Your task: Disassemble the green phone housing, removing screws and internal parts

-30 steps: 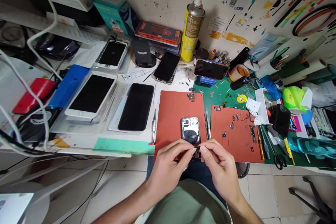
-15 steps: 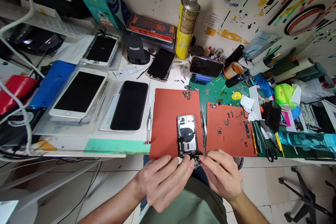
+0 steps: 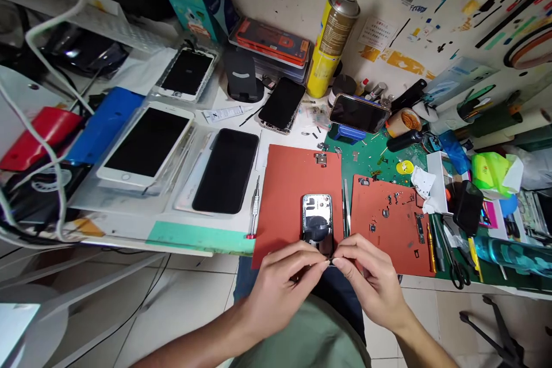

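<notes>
An opened phone housing, silvery inside with a round black patch, lies on the left red-brown mat. Just in front of its lower end, my left hand and my right hand meet at the fingertips. Between them they pinch a small dark part, mostly covered by the fingers and too small to name. Tweezers lie right of the housing. On the right red-brown mat are several tiny screws and metal parts.
To the left lie a screwdriver, a black phone and a white phone. At the back stand a yellow spray can and a propped phone. Scissors and a blue bottle are at right.
The view has shifted, so the bench appears further right. My hands have drawn closer together, with fingertips now nearly touching around the small part, which shows less than before.
</notes>
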`<state>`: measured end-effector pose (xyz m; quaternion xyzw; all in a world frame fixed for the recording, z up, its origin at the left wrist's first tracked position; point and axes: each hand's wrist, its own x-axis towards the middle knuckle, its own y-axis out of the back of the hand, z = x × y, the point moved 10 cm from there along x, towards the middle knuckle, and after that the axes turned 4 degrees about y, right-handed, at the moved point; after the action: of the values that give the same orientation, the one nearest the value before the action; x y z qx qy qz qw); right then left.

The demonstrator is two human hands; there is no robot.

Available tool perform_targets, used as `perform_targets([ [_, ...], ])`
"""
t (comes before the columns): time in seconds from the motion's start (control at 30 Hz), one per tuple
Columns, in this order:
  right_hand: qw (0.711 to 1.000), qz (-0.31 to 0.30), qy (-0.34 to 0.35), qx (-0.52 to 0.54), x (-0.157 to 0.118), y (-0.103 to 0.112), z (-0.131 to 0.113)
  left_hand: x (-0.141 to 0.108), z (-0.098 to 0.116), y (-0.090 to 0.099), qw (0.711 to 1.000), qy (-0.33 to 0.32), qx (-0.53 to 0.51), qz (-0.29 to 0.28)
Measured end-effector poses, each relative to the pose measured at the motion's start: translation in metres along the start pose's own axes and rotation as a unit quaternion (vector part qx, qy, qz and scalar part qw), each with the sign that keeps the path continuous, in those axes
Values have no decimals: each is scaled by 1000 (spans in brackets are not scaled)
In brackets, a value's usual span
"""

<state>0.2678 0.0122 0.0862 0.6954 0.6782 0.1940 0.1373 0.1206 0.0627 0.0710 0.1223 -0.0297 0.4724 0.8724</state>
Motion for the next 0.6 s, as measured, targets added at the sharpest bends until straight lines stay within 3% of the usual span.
perform_targets([
  [0.13, 986, 6, -152, 64, 22, 1, 27, 5, -13, 21, 995, 29, 62, 74],
  [0.27, 955, 12, -280, 94, 50, -4, 59, 10, -8, 29, 969, -36, 217, 111],
  [0.4, 946, -7, -308, 95, 73, -18, 75, 13, -8, 19, 932, -87, 334, 113],
  [0.6, 942, -18, -327, 72, 76, -28, 80, 16, -18, 8, 916, -79, 384, 88],
])
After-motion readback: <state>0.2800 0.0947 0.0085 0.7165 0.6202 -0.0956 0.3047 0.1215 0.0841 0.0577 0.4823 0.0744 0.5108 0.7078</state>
